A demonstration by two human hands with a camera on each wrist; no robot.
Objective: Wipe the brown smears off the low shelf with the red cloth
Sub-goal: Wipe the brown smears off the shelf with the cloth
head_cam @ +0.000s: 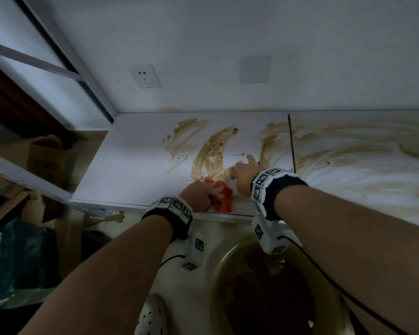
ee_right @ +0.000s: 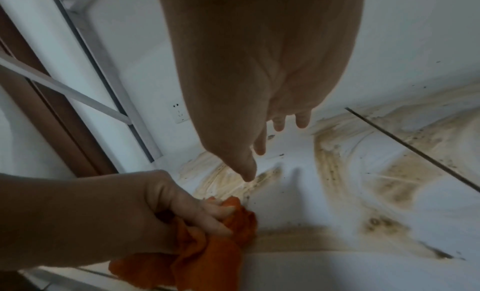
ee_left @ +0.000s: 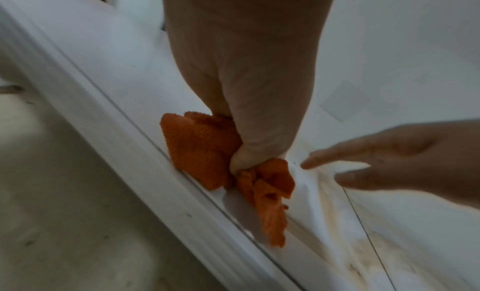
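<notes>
The low white shelf (head_cam: 131, 153) carries brown smears (head_cam: 211, 151) across its middle and right (ee_right: 330, 160). My left hand (head_cam: 203, 193) grips the bunched red cloth (head_cam: 224, 198) at the shelf's front edge, just below the nearest smear; the left wrist view shows the cloth (ee_left: 202, 149) crumpled under the fist (ee_left: 249, 160). My right hand (head_cam: 246, 172) is open just right of the cloth, fingers (ee_right: 246, 168) straight and spread above the shelf, holding nothing. I cannot tell whether they touch the surface.
A dark seam (head_cam: 292, 143) splits the shelf into two panels. A wall socket (head_cam: 144, 76) sits above it. On the floor below are a basin of brown water (head_cam: 271, 293), cardboard boxes (head_cam: 46, 155) at left and a white clog (head_cam: 151, 317).
</notes>
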